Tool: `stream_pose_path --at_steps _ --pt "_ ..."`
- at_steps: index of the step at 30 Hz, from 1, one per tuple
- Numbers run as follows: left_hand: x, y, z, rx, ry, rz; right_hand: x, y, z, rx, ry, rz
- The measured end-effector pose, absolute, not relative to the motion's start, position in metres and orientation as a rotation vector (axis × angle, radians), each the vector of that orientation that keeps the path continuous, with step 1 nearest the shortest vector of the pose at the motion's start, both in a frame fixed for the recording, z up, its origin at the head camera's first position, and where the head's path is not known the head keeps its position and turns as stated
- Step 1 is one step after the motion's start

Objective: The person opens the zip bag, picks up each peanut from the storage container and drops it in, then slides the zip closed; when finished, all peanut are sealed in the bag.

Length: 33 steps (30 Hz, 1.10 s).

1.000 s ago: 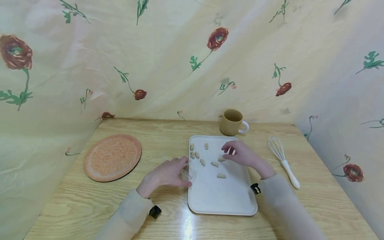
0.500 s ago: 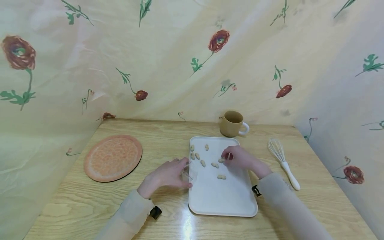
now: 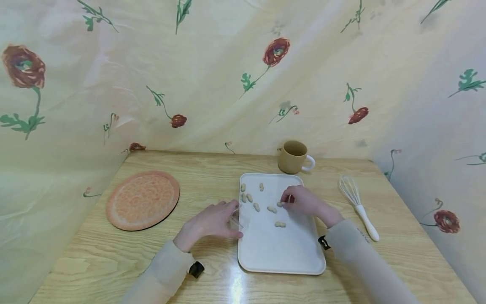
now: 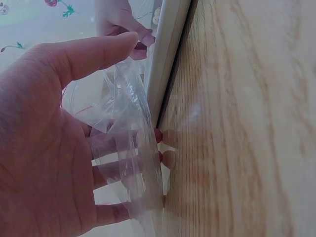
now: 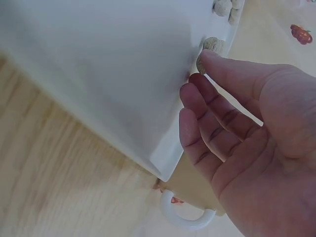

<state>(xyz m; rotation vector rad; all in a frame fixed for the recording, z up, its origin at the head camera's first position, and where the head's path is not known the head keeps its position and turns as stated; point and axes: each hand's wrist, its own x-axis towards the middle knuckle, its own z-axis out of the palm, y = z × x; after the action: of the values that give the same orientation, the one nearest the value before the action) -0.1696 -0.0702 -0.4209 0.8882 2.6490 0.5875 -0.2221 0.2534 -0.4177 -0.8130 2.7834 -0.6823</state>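
Observation:
My right hand reaches over the white tray and pinches a peanut between thumb and fingers. In the right wrist view the same peanut shows at the thumb tip, the other fingers loosely bent below it. Several more unshelled peanuts lie scattered over the tray's far half. At the tray's left edge, my left hand holds a clear plastic bag. Its thumb and spread fingers curve around the crumpled film, with the fingers seen through it in the left wrist view.
Behind the tray stands a tan mug with a white handle. A whisk lies to the right. On the left is a round pizza-patterned mat. A floral cloth hangs behind the wooden table.
My right hand has come down onto the peanut and its fingers have closed on it; over the last half second it barely moves. The left hand stays in place with the bag.

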Motion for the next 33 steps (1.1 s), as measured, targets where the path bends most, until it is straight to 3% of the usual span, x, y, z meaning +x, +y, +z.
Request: stream_pose_path --at_steps 19,33 --pt "-0.17 -0.071 -0.422 0.872 2.657 0.58 -0.195 0.21 -0.379 -1.076 2.849 -0.943" --pt "-0.172 -0.071 -0.421 0.889 2.661 0.576 -0.178 0.175 -0.384 -1.103 2.755 -0.99"
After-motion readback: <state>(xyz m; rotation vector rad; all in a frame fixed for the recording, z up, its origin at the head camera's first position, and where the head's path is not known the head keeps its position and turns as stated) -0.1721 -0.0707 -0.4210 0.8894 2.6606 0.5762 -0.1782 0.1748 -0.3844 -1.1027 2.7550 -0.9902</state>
